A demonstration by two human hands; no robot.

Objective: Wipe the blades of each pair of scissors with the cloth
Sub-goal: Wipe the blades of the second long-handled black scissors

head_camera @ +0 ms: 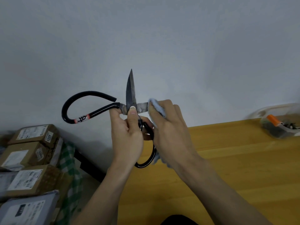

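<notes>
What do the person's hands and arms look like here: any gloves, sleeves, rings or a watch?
Both the left hand and the right hand are bare, with no gloves, and no rings show on the visible fingers. Both forearms are uncovered down to the bottom edge of the picture, with no sleeve, watch or bracelet in view. The left thumbnail is short and unpainted.

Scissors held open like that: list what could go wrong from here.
1. The left hand pinches the scissors right at the pivot, thumb lying on the upright blade; a slip could likely cut it.
2. The right hand presses the cloth over the sideways blade; thin cloth may let the edge through.
3. The blades are spread and held in the air; closing could pinch fingers.
</notes>
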